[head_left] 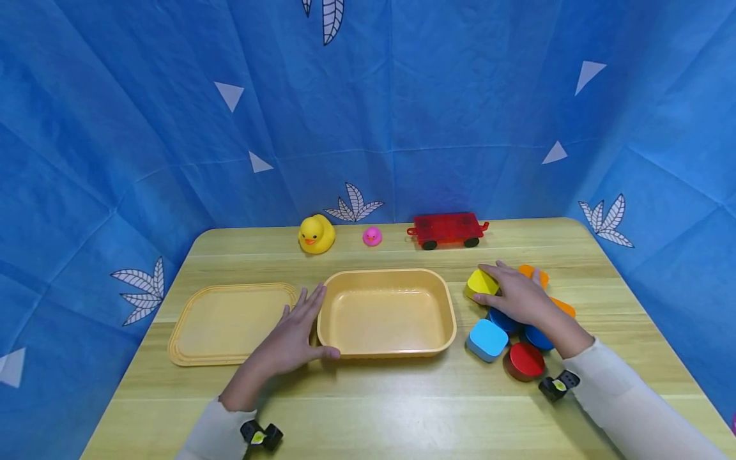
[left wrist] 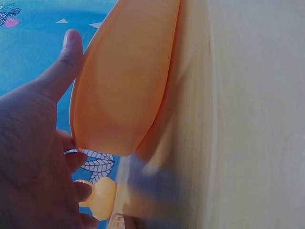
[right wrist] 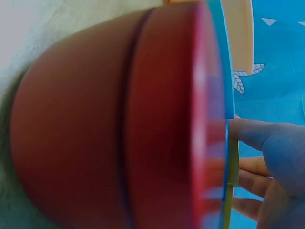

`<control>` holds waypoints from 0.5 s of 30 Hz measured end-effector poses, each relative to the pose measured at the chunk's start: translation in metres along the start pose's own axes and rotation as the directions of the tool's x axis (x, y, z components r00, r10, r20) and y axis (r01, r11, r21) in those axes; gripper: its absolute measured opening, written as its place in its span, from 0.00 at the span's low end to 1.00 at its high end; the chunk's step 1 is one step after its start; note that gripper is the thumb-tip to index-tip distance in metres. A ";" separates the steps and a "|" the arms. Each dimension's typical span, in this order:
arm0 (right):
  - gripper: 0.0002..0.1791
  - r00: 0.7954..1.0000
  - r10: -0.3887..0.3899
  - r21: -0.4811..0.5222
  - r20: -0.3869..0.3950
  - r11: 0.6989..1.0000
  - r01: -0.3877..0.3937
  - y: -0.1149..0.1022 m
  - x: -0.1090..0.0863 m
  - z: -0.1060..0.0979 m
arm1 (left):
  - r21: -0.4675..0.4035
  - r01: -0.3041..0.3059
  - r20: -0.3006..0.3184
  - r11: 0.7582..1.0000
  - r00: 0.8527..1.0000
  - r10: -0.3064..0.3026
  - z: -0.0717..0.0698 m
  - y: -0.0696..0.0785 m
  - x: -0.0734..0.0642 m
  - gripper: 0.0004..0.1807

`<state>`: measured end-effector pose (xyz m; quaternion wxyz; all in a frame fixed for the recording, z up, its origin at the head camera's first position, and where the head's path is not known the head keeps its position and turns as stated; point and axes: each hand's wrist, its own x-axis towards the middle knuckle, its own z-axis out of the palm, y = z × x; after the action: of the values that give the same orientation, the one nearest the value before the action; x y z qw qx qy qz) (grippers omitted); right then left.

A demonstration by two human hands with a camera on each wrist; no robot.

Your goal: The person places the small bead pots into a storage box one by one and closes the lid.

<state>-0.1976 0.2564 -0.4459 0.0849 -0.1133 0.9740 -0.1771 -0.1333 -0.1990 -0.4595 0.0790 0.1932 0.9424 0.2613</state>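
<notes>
A shallow yellow-orange plastic tub (head_left: pixel 393 319) sits mid-table. My left hand (head_left: pixel 290 335) lies against its left end, fingers extended and thumb at the near corner; the left wrist view shows the thumb along the tub's rim (left wrist: pixel 82 71). At the right, my right hand (head_left: pixel 517 297) pinches a yellow block (head_left: pixel 480 283) between thumb and fingers. Beside and beneath that hand are a light blue block (head_left: pixel 487 338), a red round block (head_left: pixel 526 361), dark blue pieces (head_left: pixel 501 321) and orange pieces (head_left: pixel 563 307), partly hidden. The red block (right wrist: pixel 162 119) fills much of the right wrist view.
Left of the tub lies a flat lid-like tray (head_left: pixel 230 322). Along the back edge stand a yellow duck (head_left: pixel 317 234), a small pink duck (head_left: pixel 372 236) and a red toy wagon (head_left: pixel 447 229). A blue curtain (head_left: pixel 391 115) hangs behind the table.
</notes>
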 end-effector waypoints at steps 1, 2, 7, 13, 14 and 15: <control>0.44 1.000 -0.002 0.003 -0.002 1.000 0.002 -0.001 0.000 -0.001 | -0.003 0.004 0.003 1.000 1.000 -0.004 0.000 0.000 0.000 0.69; 0.43 1.000 -0.003 0.008 -0.004 1.000 0.003 -0.001 -0.001 -0.002 | -0.010 0.009 0.007 1.000 1.000 -0.009 0.000 0.001 0.000 0.70; 0.42 0.999 -0.034 0.039 -0.012 0.999 0.034 -0.006 -0.002 -0.009 | -0.016 0.018 0.011 1.000 1.000 -0.018 -0.001 0.001 0.000 0.71; 0.41 0.996 -0.082 0.067 -0.016 0.994 0.083 -0.016 -0.004 -0.019 | -0.015 0.019 0.007 1.000 1.000 -0.019 0.000 0.002 0.000 0.71; 0.41 0.996 -0.091 0.071 -0.018 0.993 0.092 -0.018 -0.004 -0.020 | -0.016 0.019 0.007 1.000 1.000 -0.019 0.001 0.002 0.000 0.71; 0.41 0.995 -0.099 0.076 -0.019 0.992 0.100 -0.021 -0.004 -0.022 | -0.018 0.019 0.006 1.000 1.000 -0.019 0.001 0.002 0.000 0.71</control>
<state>-0.1945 0.2457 -0.4171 0.0729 -0.1570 0.9601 -0.2194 -0.1329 -0.1972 -0.4592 0.0860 0.1844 0.9416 0.2683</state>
